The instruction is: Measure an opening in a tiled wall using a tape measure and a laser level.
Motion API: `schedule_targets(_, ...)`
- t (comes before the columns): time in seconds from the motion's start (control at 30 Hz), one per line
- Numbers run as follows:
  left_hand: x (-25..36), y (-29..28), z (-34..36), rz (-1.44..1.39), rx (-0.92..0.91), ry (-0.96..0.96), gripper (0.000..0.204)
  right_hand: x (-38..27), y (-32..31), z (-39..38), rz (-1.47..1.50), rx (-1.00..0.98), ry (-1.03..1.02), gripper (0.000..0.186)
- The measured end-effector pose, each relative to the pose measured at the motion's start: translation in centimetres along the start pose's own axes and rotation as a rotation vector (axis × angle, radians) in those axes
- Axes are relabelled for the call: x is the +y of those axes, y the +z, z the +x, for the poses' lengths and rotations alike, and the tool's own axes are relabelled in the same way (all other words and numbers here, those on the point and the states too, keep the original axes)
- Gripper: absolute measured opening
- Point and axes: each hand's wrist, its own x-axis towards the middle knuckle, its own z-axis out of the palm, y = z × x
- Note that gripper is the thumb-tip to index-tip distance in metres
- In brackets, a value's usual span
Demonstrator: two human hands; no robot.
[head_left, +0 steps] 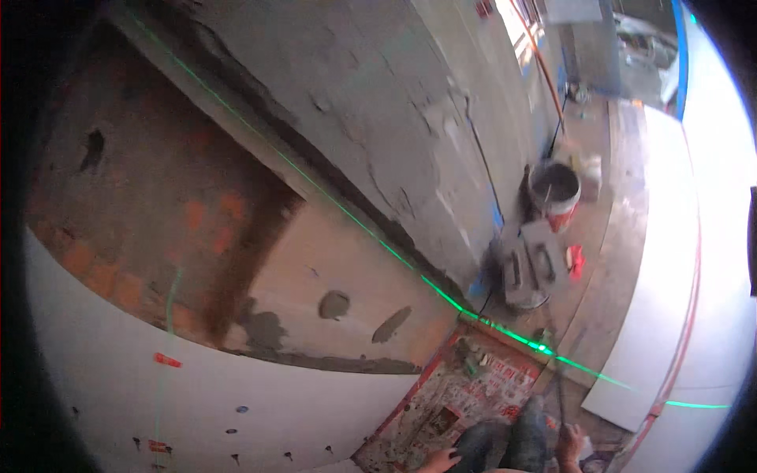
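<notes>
Both blurred near dark trousers [523, 438] — left hand [441, 459] and right hand [571, 445] — whether fingers grip anything, I cannot tell.

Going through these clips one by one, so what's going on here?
A person's left hand is by their legs; the right hand is near a thin dark rod, any grip unclear. Ahead, gray trowels lie in front of an open bucket. Gray patches dot a tan surface; a green line crosses the scene.

Left hand [441, 459] apparently cut off below, right hand [571, 446] blurred, its hold unclear
</notes>
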Motion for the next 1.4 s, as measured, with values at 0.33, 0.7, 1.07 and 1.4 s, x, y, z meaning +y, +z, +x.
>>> schedule_targets(0.33,28.0,-30.7,-16.2,-0.67,0.531,0.383,0.051,-34.0,-19.0,6.5,0.303,-0.141,-0.707,0.018)
schedule_targets(0.7,32.5,-51.7,-23.7,-0.939,0.929,0.887,0.031,-57.4,-16.4,3.5,0.414,-0.321,-0.994,0.025)
schedule_targets(1.07,33.9,-59.4,-25.8,-0.505,1.049,0.332,0.029,-57.7,-15.6,5.2,0.489,-0.664,-0.993,0.027)
schedule_targets(1.4,34.3,-68.9,-26.4,0.355,1.305,0.076,0.041,-41.7,-10.5,20.6,-0.025,-0.704,-0.487,0.045)
